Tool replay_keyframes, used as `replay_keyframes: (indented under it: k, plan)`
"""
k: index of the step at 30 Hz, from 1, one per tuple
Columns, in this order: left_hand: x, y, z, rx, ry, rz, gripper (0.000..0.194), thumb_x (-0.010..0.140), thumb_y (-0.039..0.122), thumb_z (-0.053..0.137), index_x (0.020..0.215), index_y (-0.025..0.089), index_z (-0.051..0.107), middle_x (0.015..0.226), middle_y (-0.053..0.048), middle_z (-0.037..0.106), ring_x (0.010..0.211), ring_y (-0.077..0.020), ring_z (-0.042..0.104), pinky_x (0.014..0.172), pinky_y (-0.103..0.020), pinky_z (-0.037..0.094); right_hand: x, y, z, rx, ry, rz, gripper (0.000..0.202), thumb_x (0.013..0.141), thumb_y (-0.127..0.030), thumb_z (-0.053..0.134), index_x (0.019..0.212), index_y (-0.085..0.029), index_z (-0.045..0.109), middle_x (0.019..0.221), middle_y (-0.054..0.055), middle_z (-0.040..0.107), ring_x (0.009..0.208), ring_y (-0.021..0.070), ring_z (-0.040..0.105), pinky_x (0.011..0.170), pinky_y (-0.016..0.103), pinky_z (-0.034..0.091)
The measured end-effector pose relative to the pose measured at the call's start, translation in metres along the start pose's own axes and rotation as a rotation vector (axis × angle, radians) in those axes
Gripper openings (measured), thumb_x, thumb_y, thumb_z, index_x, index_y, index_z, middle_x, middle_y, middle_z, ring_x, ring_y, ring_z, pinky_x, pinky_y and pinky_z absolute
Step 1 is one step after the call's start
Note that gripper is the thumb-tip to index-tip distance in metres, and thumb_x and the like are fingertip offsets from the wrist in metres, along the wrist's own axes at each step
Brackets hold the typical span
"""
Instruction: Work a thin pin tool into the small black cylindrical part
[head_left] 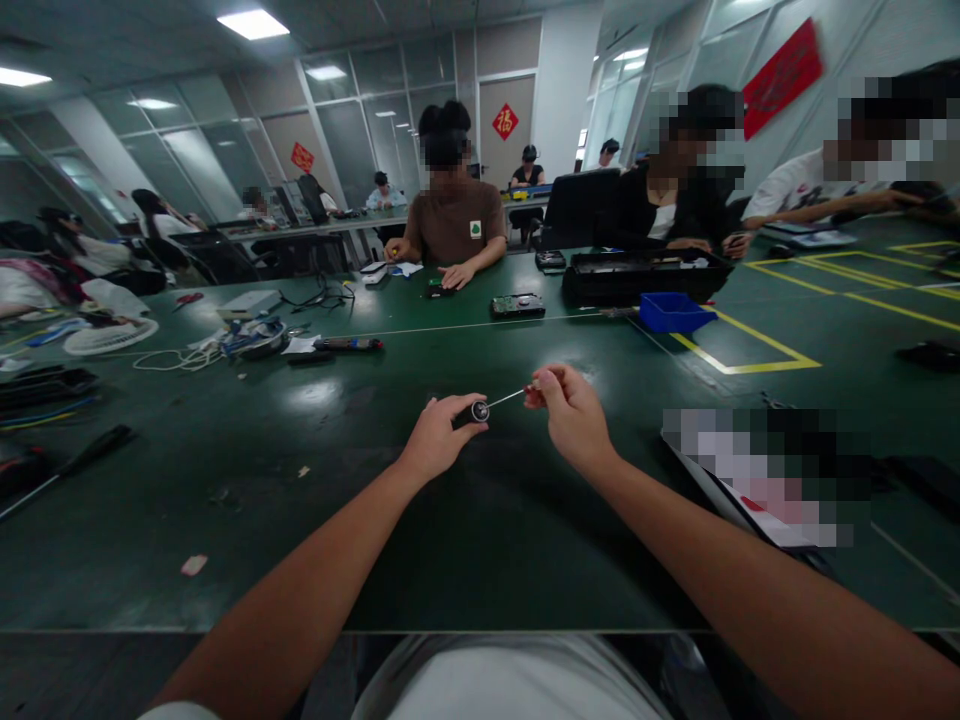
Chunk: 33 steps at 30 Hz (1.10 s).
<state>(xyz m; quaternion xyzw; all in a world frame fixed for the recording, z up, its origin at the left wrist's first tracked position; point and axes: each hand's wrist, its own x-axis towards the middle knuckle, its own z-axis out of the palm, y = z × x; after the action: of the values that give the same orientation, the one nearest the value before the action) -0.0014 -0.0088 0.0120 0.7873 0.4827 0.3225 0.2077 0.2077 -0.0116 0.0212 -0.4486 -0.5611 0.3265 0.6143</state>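
Note:
My left hand [444, 435] grips a screwdriver-like tool [481, 410], whose dark round handle has a shiny ringed end facing me. A thin metal shaft [507, 398] runs from it up to the right. At the shaft's far end, the thumb and fingers of my right hand [570, 415] are pinched together around a small brownish piece [532, 386], too small to name. Both hands are held above the green table [480, 540], close to each other.
A tablet-like device [750, 490] lies right. Farther back are a blue bin [675, 312], a long black housing [645, 280] and a circuit board [517, 305]. Left are a pen-like tool [349, 344], cables [180, 355] and a long screwdriver [94, 450]. A person [455, 215] sits opposite.

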Motion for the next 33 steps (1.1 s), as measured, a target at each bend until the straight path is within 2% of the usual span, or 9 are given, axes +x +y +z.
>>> replay_keyframes:
  k: [8, 13, 19, 25, 30, 33]
  plan:
    - [-0.001, 0.000, 0.001, 0.028, -0.006, 0.011, 0.041, 0.086, 0.031, 0.070, 0.126, 0.028, 0.065, 0.122, -0.006, 0.069, 0.115, -0.0261, 0.061, 0.114, -0.055, 0.029, -0.009, -0.012, -0.004, -0.270, -0.102, -0.215, 0.021, 0.099, -0.039, 0.046, 0.098, -0.022, 0.057, 0.081, 0.004, 0.071, 0.074, 0.0195, 0.070, 0.070, 0.034, 0.052]
    - [0.000, 0.000, 0.001, 0.056, -0.010, -0.009, 0.042, 0.086, 0.032, 0.070, 0.128, 0.028, 0.064, 0.119, -0.006, 0.070, 0.112, -0.0261, 0.061, 0.113, -0.054, 0.030, -0.010, -0.014, -0.006, -0.358, -0.112, -0.302, 0.017, 0.099, -0.035, 0.045, 0.099, -0.023, 0.056, 0.081, 0.004, 0.071, 0.075, 0.0198, 0.071, 0.069, 0.033, 0.051]
    - [0.000, -0.002, 0.002, 0.079, -0.027, -0.001, 0.043, 0.086, 0.034, 0.070, 0.128, 0.028, 0.064, 0.118, -0.005, 0.070, 0.109, -0.0255, 0.061, 0.106, -0.049, 0.038, -0.009, -0.016, -0.005, -0.379, -0.152, -0.299, 0.015, 0.099, -0.033, 0.045, 0.098, -0.023, 0.056, 0.081, 0.004, 0.071, 0.075, 0.0195, 0.070, 0.069, 0.032, 0.050]
    - [-0.001, -0.002, 0.000, 0.045, -0.024, -0.029, 0.043, 0.085, 0.032, 0.070, 0.127, 0.026, 0.065, 0.114, -0.006, 0.070, 0.106, -0.0243, 0.062, 0.098, -0.042, 0.045, -0.006, -0.017, -0.007, -0.477, -0.095, -0.311, 0.017, 0.098, -0.033, 0.044, 0.095, -0.022, 0.056, 0.077, 0.004, 0.069, 0.069, 0.0194, 0.067, 0.065, 0.032, 0.046]
    - [0.001, -0.003, -0.001, -0.064, 0.055, -0.068, 0.040, 0.084, 0.029, 0.070, 0.123, 0.024, 0.066, 0.120, -0.007, 0.068, 0.111, -0.0246, 0.062, 0.101, -0.041, 0.046, -0.004, -0.016, -0.009, -0.483, -0.070, -0.261, 0.019, 0.098, -0.036, 0.044, 0.095, -0.022, 0.057, 0.078, 0.005, 0.069, 0.071, 0.0208, 0.067, 0.065, 0.033, 0.046]
    - [0.003, -0.007, 0.001, -0.195, 0.108, -0.119, 0.039, 0.082, 0.027, 0.072, 0.120, 0.022, 0.066, 0.118, -0.008, 0.069, 0.108, -0.0240, 0.064, 0.098, -0.041, 0.049, -0.004, -0.017, -0.009, -0.476, -0.077, -0.249, 0.020, 0.099, -0.037, 0.044, 0.096, -0.023, 0.057, 0.079, 0.005, 0.069, 0.072, 0.0211, 0.067, 0.066, 0.033, 0.046]
